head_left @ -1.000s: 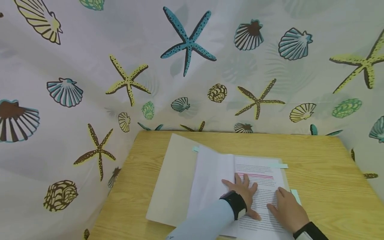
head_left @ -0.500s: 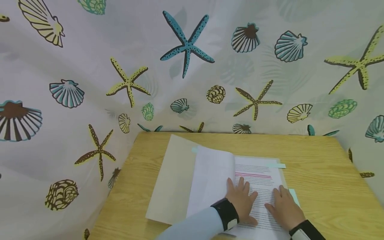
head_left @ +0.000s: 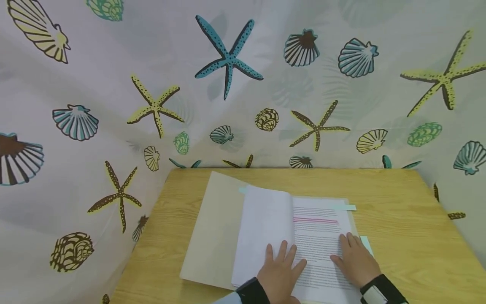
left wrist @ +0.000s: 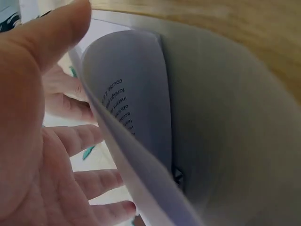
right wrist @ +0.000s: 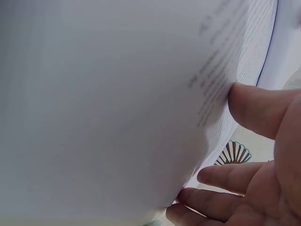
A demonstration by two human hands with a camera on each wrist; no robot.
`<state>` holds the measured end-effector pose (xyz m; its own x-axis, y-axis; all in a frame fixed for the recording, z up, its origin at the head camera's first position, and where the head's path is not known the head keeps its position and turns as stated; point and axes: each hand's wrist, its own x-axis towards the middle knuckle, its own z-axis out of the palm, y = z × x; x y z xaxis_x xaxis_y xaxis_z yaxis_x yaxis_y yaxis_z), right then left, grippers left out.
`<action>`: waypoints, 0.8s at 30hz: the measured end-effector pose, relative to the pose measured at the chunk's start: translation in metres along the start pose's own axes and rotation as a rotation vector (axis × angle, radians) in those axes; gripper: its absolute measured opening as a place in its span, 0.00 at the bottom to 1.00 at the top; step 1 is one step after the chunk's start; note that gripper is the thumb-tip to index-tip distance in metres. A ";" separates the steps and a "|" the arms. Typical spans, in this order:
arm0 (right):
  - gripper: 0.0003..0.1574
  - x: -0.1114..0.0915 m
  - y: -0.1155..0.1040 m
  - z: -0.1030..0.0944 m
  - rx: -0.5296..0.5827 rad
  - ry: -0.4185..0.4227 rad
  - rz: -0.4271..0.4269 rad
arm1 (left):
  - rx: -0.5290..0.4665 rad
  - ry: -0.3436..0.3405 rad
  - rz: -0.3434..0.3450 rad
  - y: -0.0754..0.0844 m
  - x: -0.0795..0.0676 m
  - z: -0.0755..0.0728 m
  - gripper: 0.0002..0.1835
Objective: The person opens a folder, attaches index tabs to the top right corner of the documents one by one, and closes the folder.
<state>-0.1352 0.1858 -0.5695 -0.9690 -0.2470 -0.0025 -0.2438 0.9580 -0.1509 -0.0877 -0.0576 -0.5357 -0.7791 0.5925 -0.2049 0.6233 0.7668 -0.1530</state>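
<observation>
In the head view a stapled-looking stack of paper lies spread inside a cream folder [head_left: 212,236]. Its turned-over sheet [head_left: 262,223] is blank on the side facing up. The right-hand printed page [head_left: 315,242] carries dense text with a pink line [head_left: 315,220] near the top. My left hand [head_left: 279,272], fingers spread, rests low across the fold between the two. My right hand [head_left: 357,259] lies with extended fingers on the printed page's right side. The right wrist view shows the thumb [right wrist: 256,106] touching the paper. How the sheets are bound is hidden.
Pale blue sticky tabs [head_left: 344,207] jut from the page edges, one more tab [head_left: 366,245] lower on the right. Wooden table [head_left: 402,219] surrounds the folder. Behind and left hangs a white shell-and-starfish curtain [head_left: 163,63].
My left hand has slid left and toward me, from the printed page to the fold. My right hand stays at the page's right side. The head view has shifted slightly.
</observation>
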 end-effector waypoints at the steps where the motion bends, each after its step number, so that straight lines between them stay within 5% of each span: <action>1: 0.48 0.000 0.000 0.000 -0.001 0.005 0.000 | -0.017 0.004 0.000 -0.001 -0.002 0.000 0.56; 10: 0.44 0.000 -0.004 0.002 -0.009 -0.001 0.020 | -0.134 0.012 0.023 -0.011 -0.015 -0.001 0.51; 24: 0.38 0.001 -0.015 -0.003 -0.018 -0.024 0.081 | -0.150 0.021 0.058 -0.013 -0.018 -0.001 0.48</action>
<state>-0.1323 0.1721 -0.5643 -0.9843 -0.1721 -0.0381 -0.1658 0.9774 -0.1310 -0.0822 -0.0783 -0.5293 -0.7443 0.6407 -0.1883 0.6516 0.7586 0.0054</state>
